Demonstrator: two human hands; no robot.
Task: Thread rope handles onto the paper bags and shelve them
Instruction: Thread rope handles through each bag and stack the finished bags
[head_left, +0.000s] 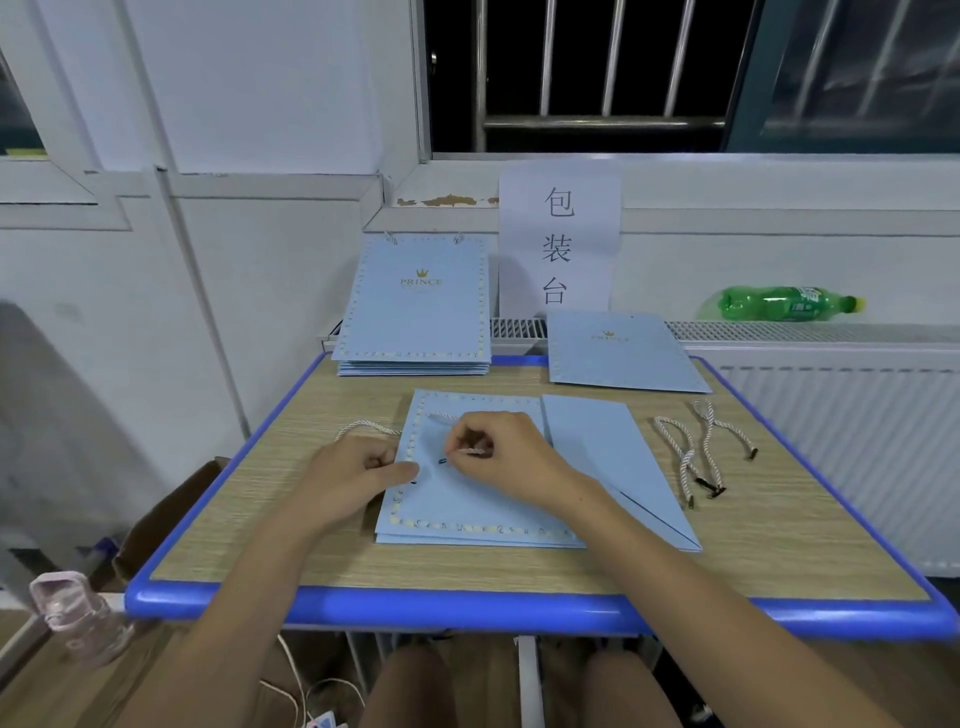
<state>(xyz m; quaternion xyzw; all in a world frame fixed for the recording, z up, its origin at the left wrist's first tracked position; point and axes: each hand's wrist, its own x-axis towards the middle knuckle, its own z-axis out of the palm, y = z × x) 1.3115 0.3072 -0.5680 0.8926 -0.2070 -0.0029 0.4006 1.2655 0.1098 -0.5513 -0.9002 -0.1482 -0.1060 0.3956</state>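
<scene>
A flat light-blue paper bag (467, 504) with a dotted border lies on the desk in front of me. My left hand (358, 470) grips its left edge, thumb on top. My right hand (498, 449) pinches the end of a white twisted rope handle (363, 427) just above the bag; the rope loops out past the bag's left edge. A dark tip of the rope shows near my fingers. Two spare rope handles (698, 452) lie to the right on the desk.
A stack of blue bags (415, 306) leans on the wall at the back left. Another bag (621, 353) lies at the back right, and one (597, 441) beside my right hand. The desk has a blue rim (467, 605). A green bottle (784, 303) rests on the radiator.
</scene>
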